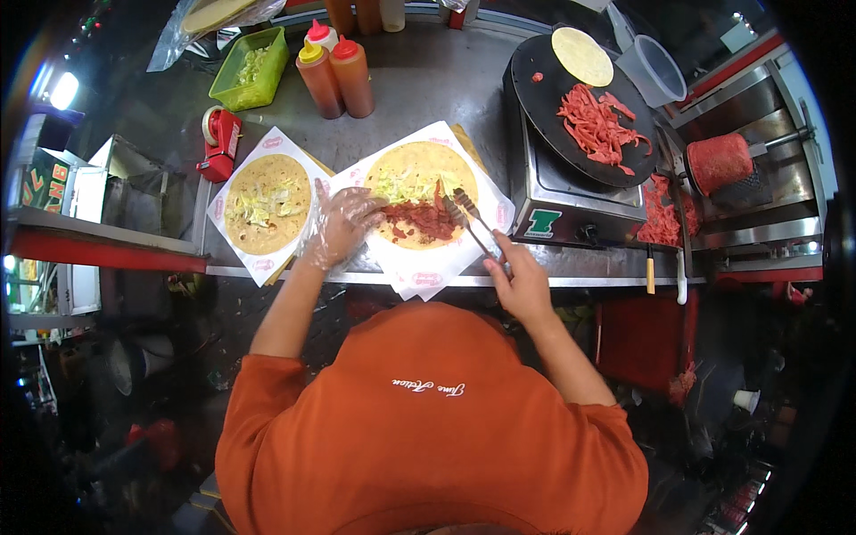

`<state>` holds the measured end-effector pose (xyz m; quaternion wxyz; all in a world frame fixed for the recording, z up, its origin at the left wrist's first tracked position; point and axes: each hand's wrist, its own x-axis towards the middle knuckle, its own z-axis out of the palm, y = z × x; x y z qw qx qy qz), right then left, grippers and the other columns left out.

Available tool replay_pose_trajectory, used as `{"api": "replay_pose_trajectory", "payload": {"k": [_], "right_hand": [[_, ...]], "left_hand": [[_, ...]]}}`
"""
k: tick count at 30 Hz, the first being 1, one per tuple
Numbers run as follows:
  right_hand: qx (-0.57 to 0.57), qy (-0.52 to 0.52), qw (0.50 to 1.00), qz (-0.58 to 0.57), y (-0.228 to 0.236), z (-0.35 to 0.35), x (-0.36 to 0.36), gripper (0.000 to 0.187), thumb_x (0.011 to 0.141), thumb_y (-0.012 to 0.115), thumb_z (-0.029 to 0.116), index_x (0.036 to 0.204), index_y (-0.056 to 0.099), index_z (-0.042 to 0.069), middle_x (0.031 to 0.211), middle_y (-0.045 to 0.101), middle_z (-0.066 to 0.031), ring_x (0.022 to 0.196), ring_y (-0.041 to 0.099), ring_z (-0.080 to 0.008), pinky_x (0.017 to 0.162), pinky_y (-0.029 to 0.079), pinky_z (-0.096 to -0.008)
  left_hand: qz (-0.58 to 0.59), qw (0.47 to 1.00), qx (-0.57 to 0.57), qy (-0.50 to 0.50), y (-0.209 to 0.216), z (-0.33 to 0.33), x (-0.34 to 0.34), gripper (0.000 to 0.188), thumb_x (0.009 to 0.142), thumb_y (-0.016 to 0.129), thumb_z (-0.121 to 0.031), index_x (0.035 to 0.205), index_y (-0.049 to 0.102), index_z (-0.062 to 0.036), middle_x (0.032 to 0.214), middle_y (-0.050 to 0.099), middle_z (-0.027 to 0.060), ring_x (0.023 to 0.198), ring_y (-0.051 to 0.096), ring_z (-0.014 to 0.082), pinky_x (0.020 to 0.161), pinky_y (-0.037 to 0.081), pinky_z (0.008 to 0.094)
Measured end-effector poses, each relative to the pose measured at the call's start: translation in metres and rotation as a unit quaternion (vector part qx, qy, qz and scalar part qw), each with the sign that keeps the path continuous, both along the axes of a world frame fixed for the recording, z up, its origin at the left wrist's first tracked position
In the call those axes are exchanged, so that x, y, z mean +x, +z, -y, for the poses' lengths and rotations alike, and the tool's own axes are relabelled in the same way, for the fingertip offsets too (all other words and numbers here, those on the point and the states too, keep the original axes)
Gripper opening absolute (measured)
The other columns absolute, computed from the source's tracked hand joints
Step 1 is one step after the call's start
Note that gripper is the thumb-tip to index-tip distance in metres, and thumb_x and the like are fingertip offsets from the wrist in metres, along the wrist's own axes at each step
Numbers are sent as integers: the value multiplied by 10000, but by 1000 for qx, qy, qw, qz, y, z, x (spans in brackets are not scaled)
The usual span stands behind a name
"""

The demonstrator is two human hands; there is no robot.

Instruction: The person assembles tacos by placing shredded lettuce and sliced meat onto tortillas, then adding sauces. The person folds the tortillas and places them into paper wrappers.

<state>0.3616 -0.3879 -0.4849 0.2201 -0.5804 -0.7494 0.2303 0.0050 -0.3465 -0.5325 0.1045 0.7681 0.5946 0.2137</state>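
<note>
- We look down on a grey metal counter (464,76) with a black round griddle (533,102) at its far right, bearing strips of red meat (593,127).
- In front of us, a round, pale, speckled flatbread (421,153) lies on white printed paper (492,212), topped with shredded green lettuce (403,185) and a reddish-brown band of chopped meat (416,223).
- That band lies between our hands, its long axis running roughly left to right across the near half of the flatbread.
- Our left hand (343,225), in a clear plastic glove, is palm down at the band's left end and is the nearer; its fingers are loosely bent, and we cannot tell whether they pinch anything.
- Our right hand (521,280) is closed around slim dark metal tongs (466,204), whose parted tips are at the band's right end; whether they grip meat, we cannot tell.
- Left of our gloved hand, a second round flatbread (250,176) lies open with lettuce on top.
</note>
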Motion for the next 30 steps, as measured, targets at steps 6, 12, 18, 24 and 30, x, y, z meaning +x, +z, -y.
{"api": "replay_pose_trajectory", "payload": {"k": [6, 12, 18, 24, 30], "right_hand": [[182, -17, 976, -117, 24, -22, 40, 529, 1041, 660, 240, 1520, 529, 55, 1049, 714, -177, 885, 717, -315, 761, 554, -455], [248, -268, 904, -223, 67, -135, 264, 430, 1078, 594, 274, 1426, 613, 22, 1120, 752, -224, 896, 773, -269, 762, 589, -410], [-2, -324, 946, 4, 53, -211, 359, 406, 1012, 636, 400, 1240, 722, 75, 1065, 755, -239, 1027, 730, -411, 888, 548, -535], [134, -198, 960, 149, 22, -221, 330, 295, 988, 660, 290, 1165, 716, 60, 1020, 732, -194, 938, 743, -399, 794, 591, -536], [157, -172, 965, 119, 27, -255, 335, 242, 951, 666, 231, 1105, 721, 52, 971, 733, -199, 888, 735, -416, 753, 580, -543]], "left_hand": [[25, 988, 145, 55, 1, 32, 63, 296, 874, 833, -359, 1135, 775, -231, 1210, 730, 24, 1224, 656, 269, 1219, 138, 749], [-65, 993, 96, -5, 2, -5, 110, 186, 881, 811, -341, 1014, 777, -216, 1153, 757, -14, 1268, 636, 276, 1239, 49, 720], [-109, 990, 93, 11, -1, -18, 107, 168, 924, 776, -307, 1024, 766, -172, 1165, 743, 4, 1252, 639, 292, 1236, 55, 723], [-33, 988, 60, 138, 23, 6, 119, 265, 967, 751, -235, 1163, 696, -64, 1229, 709, 154, 1196, 654, 341, 1134, 425, 500], [48, 954, 60, 291, 22, 55, 97, 318, 993, 722, -197, 1235, 666, 3, 1244, 701, 182, 1168, 659, 354, 1046, 500, 441]]}}
